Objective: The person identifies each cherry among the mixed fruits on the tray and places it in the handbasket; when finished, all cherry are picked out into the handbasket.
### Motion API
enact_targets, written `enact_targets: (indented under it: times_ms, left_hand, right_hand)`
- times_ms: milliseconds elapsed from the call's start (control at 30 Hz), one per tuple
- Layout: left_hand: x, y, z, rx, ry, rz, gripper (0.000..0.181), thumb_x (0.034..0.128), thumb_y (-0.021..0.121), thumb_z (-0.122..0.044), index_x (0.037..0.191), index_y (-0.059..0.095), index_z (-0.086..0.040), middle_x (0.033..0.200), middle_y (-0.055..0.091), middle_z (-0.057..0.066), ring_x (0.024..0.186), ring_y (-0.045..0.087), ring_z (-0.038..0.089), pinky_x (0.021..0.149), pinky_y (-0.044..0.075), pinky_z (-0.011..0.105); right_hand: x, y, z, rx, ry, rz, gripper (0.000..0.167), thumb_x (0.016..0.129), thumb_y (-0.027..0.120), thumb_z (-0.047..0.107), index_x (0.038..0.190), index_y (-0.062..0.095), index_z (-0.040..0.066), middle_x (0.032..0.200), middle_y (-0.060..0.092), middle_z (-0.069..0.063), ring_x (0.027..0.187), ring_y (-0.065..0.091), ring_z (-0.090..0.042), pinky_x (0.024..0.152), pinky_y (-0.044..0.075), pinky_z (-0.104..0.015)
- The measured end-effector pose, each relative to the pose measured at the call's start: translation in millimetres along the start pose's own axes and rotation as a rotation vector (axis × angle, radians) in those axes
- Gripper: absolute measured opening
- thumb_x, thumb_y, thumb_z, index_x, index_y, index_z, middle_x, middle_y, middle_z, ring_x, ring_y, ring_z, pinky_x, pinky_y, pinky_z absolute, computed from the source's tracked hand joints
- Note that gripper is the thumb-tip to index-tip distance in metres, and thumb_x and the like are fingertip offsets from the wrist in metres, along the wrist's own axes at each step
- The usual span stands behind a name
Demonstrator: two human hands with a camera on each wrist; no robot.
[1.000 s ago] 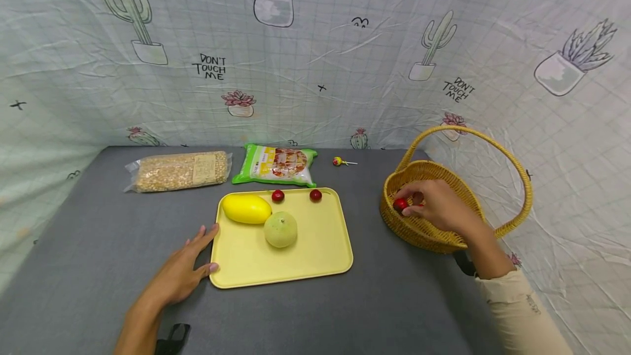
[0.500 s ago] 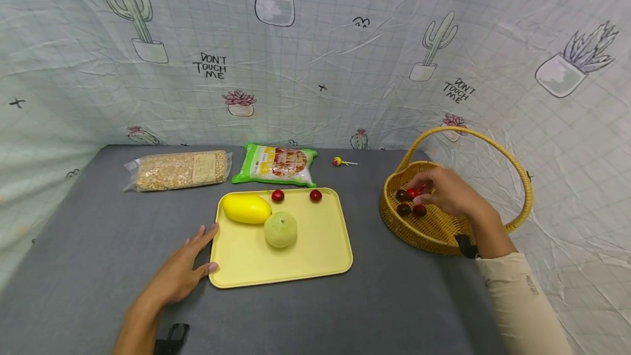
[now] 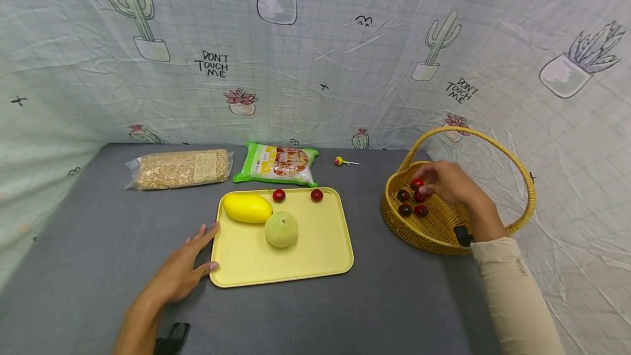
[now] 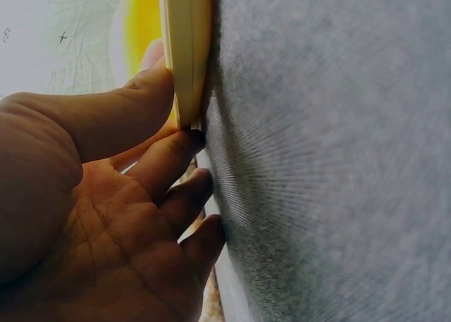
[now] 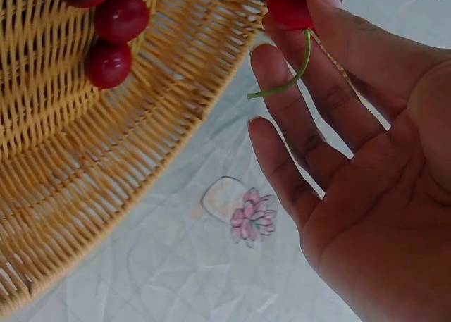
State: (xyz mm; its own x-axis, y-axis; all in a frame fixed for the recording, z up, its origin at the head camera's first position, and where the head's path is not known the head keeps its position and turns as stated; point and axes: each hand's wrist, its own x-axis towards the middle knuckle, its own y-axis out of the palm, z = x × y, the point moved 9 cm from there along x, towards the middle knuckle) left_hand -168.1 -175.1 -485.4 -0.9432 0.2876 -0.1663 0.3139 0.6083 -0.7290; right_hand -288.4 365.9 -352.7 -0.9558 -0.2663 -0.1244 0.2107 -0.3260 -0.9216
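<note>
In the head view my right hand (image 3: pixel 448 182) is inside the woven basket (image 3: pixel 404 234) at the right. Its thumb and fingers pinch a red cherry (image 5: pixel 287 6), whose green stem hangs down in the right wrist view. Several dark red cherries (image 3: pixel 405 210) lie in the basket below the fingers. My left hand (image 3: pixel 179 270) rests beside the yellow tray (image 3: pixel 315 256), fingers spread, with thumb and index fingertip touching its left rim. On the tray are a yellow oval fruit (image 3: pixel 246 208), a pale green round fruit (image 3: pixel 281 229) and two cherries (image 3: pixel 279 195) near the back edge.
Behind the tray lie a clear bag of grains (image 3: pixel 172 170), a green-edged packet (image 3: pixel 281 164) and a lollipop (image 3: pixel 345 161). The basket's tall handle (image 3: pixel 512 158) arches over its right side. A printed cloth (image 3: pixel 315 59) hangs behind the grey table (image 3: pixel 374 311).
My right hand has shifted from the basket's left side toward its back, still with a cherry. More cherries in the basket have come into sight. The left hand and tray stay put.
</note>
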Motion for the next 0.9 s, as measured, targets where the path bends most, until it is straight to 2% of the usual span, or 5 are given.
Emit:
enact_targets:
  times_ms: [367, 900]
  left_hand:
    - [0.3, -0.8, -1.0, 0.004, 0.004, 0.001, 0.092, 0.0946, 0.079, -0.021, 0.170, 0.028, -0.013, 0.171, 0.021, 0.036, 0.153, 0.021, 0.065, 0.120, 0.020, 0.082]
    - [-0.2, -0.5, -3.1, 0.010, 0.015, 0.000, 0.091, 0.0944, 0.079, -0.020, 0.170, 0.028, -0.011, 0.170, 0.021, 0.036, 0.153, 0.023, 0.064, 0.121, 0.021, 0.081]
  right_hand:
    - [12.4, 7.5, -24.8, 0.025, 0.014, -0.012, 0.025, 0.097, 0.077, 0.005, 0.121, 0.074, -0.001, 0.113, 0.079, -0.021, 0.104, 0.074, -0.039, 0.096, 0.057, -0.060]
    - [29.0, 19.7, -52.4, 0.025, 0.031, -0.006, 0.024, 0.096, 0.077, 0.003, 0.118, 0.072, -0.003, 0.113, 0.077, -0.025, 0.107, 0.072, -0.043, 0.099, 0.055, -0.062]
